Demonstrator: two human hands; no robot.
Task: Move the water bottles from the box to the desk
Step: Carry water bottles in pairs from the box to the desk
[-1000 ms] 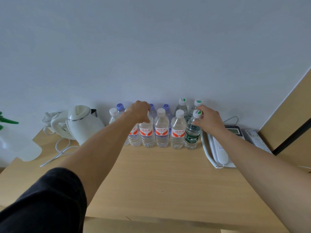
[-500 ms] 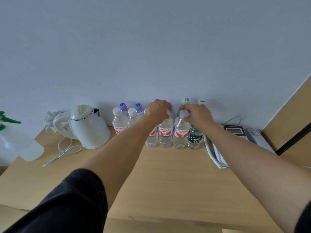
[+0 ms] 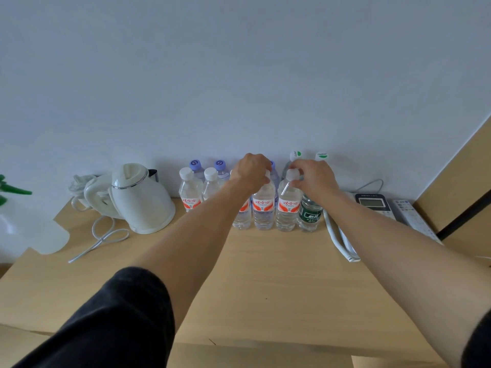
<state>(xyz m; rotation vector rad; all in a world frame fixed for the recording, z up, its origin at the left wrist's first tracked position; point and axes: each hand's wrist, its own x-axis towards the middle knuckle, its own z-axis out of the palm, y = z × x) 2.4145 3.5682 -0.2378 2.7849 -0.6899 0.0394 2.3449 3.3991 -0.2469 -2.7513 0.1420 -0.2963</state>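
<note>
While both arms reach across the wooden desk (image 3: 265, 274), one white electric kettle (image 3: 140, 200) stands left of the bottles and one desk phone (image 3: 372, 205) right. Five red-labelled bottles form the front row with one green-labelled bottle (image 3: 309, 215). The left hand (image 3: 252, 172) grips one red-labelled bottle (image 3: 263, 208) by its top; the right hand (image 3: 314, 179) pinches the white cap (image 3: 292, 173) of its neighbour

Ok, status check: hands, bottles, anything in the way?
Left hand gripping a red-label bottle top; right hand pinching the next bottle's cap. Bottles upright at the desk back. Kettle left, phone right; neither blocks.
</note>
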